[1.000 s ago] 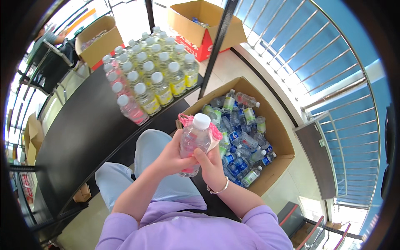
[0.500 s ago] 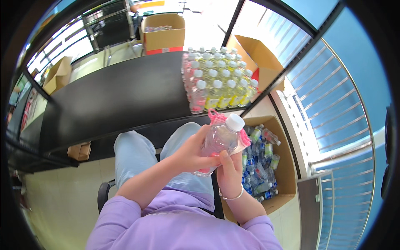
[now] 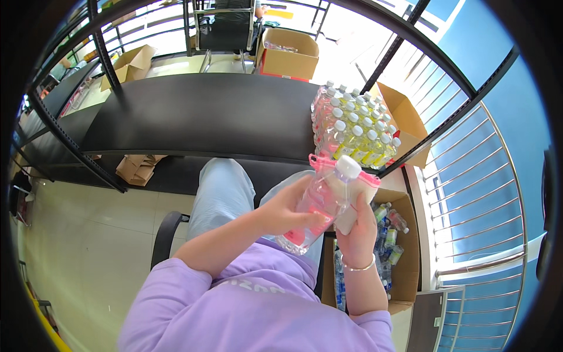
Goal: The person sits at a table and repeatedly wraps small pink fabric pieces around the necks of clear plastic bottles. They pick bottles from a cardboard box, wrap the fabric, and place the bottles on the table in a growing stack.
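Observation:
Above my lap, my left hand point(image 3: 287, 211) is closed around a clear plastic bottle point(image 3: 319, 205) with a white cap and a pink label. The bottle is tilted, its cap pointing up and to the right. My right hand point(image 3: 359, 232) wears a bracelet and grips a whitish cloth point(image 3: 365, 186) with a pink edge. That cloth lies against the bottle's right side and passes behind its neck, where a pink part sticks out at the left. Some of my right fingers are hidden behind the cloth.
Capped bottles point(image 3: 359, 126), pink and yellow-green, stand in rows at the right end of the black table point(image 3: 199, 117). Beside my right leg is a cardboard box point(image 3: 404, 276) of loose bottles. More boxes, black rack posts, a metal railing point(image 3: 481, 199) and a chair surround me.
The whole view has swung left, so the scene sits further right. My right thumb has come away from the bottle's front, and more of the cloth shows beside it.

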A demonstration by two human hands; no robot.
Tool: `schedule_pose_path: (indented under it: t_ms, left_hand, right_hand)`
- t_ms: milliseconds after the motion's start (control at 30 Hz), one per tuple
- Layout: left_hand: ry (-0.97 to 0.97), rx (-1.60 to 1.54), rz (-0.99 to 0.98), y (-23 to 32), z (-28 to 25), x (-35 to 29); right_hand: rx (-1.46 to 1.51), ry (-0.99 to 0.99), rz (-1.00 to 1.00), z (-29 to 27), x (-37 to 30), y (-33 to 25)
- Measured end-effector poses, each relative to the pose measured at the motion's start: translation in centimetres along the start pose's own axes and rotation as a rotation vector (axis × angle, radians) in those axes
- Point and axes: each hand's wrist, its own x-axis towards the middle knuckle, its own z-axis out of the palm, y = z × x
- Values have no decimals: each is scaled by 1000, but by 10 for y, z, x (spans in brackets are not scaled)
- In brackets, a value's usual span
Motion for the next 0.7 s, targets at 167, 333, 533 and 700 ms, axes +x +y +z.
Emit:
schedule_pose_path:
  t_ms: [167, 333, 533, 700]
  left_hand:
    - [4, 136, -45, 1, -14, -23]
    - [19, 257, -162, 6, -19, -44]
    - [115, 302, -134, 13, -24, -61]
    - [45, 305, -279, 22, -5, -69]
  right_hand:
    - [205, -45, -63, 24, 10, -6]
    - [326, -547, -176, 37, 10, 3]
    - [-430, -468, -287, 47, 12, 8]
    - [-670, -572, -282, 32, 8, 0]
